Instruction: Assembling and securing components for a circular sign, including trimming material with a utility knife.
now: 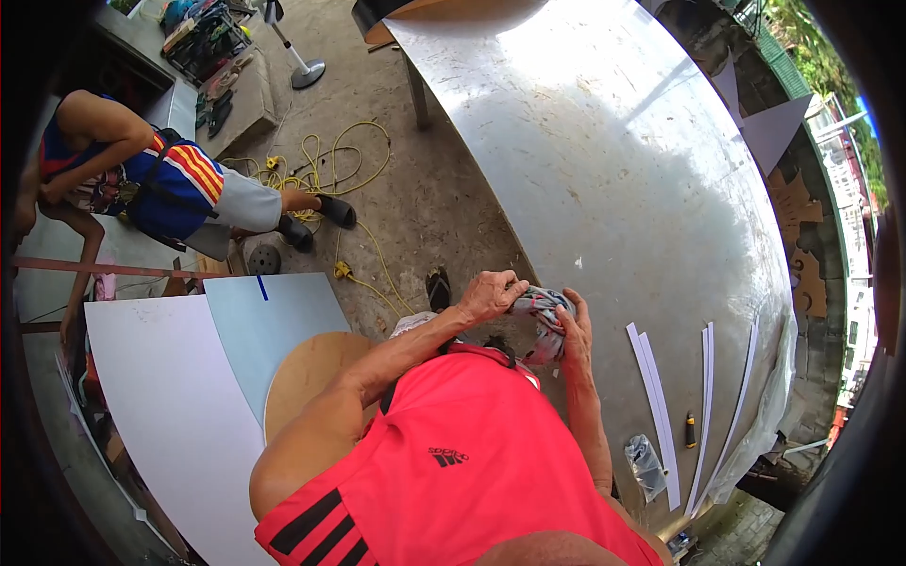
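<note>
Between my two hands, at the near edge of the large metal-topped table (pixel 604 217), is a crumpled grey cloth (pixel 544 323) with reddish spots. My left hand (pixel 491 296) pinches its upper left side with bent fingers. On the other side, my right hand (pixel 577 332) has its fingers and thumb closed around the cloth's right edge. Part of the cloth hangs down in front of my body.
White strips (pixel 653 406), a clear plastic bag (pixel 645 467) and a yellow-and-black hand tool (pixel 690 430) lie on the table's right part. White sheets (pixel 170 396) stand at my left. A yellow cord (pixel 330 179) is on the floor near another person (pixel 179 179).
</note>
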Demonstrator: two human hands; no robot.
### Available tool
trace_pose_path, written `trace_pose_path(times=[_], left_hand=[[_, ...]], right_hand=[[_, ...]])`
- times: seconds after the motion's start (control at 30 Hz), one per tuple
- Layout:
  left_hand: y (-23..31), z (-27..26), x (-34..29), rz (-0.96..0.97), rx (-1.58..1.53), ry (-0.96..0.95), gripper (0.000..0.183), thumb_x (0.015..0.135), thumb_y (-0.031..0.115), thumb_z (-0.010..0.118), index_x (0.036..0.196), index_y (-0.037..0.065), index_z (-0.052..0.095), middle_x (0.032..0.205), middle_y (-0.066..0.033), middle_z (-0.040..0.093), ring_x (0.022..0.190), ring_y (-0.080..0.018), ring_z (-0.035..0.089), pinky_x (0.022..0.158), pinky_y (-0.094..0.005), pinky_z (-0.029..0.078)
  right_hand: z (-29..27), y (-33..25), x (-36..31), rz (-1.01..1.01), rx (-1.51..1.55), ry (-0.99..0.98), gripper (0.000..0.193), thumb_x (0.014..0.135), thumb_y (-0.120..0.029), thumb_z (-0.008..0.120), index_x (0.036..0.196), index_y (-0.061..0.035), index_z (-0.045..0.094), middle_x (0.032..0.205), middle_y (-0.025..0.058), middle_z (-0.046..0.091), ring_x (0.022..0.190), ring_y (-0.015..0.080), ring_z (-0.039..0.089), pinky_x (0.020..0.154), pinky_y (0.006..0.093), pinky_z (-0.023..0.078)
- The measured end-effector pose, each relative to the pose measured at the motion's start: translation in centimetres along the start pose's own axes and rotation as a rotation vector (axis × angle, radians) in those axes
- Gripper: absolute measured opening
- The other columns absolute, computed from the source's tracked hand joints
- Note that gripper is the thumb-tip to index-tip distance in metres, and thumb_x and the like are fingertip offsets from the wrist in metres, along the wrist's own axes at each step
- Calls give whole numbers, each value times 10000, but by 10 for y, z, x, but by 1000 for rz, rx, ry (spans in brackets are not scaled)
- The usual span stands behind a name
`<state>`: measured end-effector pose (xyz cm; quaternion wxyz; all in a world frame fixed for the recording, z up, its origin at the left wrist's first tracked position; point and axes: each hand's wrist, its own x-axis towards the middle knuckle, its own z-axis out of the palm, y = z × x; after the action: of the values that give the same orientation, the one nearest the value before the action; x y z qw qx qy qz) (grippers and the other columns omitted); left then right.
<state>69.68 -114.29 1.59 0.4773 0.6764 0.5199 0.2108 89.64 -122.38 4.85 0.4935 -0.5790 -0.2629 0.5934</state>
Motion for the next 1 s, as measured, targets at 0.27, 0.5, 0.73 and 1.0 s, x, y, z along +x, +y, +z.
trace_pose_path(times=[0.27, 0.5, 0.73, 1.0], left_hand=[[-65, -113, 8, -33, -194, 110, 323, 917, 273, 717, 1086, 1, 678, 884, -95, 720, 782, -151, 675, 731, -318, 542], [-65, -202, 3, -37, -297, 222, 289, 928, 245, 716, 1098, 14, 686, 844, -43, 706, 732, -92, 641, 679, -272, 522], [-72, -230, 10, -48, -403, 323, 278, 925, 245, 718, 1070, 9, 694, 856, -46, 709, 756, -98, 640, 694, -270, 527], [-89, -229, -3, -140, -437, 374, 204, 950, 177, 687, 1042, -4, 691, 761, -10, 660, 699, -75, 618, 638, -232, 492]], right_hand=[[-38, -28, 95, -448, -1135, 522, 249, 969, -262, 625, 1095, -50, 589, 945, 172, 674, 853, 351, 668, 758, 462, 518], [-112, 41, 111, -31, -1509, 342, 398, 936, -158, 597, 1275, -40, 425, 1211, 276, 513, 1091, 493, 574, 889, 562, 479], [-147, 65, 142, -24, -1595, 365, 349, 894, -69, 549, 1211, -15, 411, 1177, 307, 499, 1041, 519, 572, 898, 549, 487], [-115, -1, 157, 92, -1714, 166, 188, 943, -253, 558, 1023, -83, 573, 938, 222, 692, 941, 437, 660, 798, 533, 512]])
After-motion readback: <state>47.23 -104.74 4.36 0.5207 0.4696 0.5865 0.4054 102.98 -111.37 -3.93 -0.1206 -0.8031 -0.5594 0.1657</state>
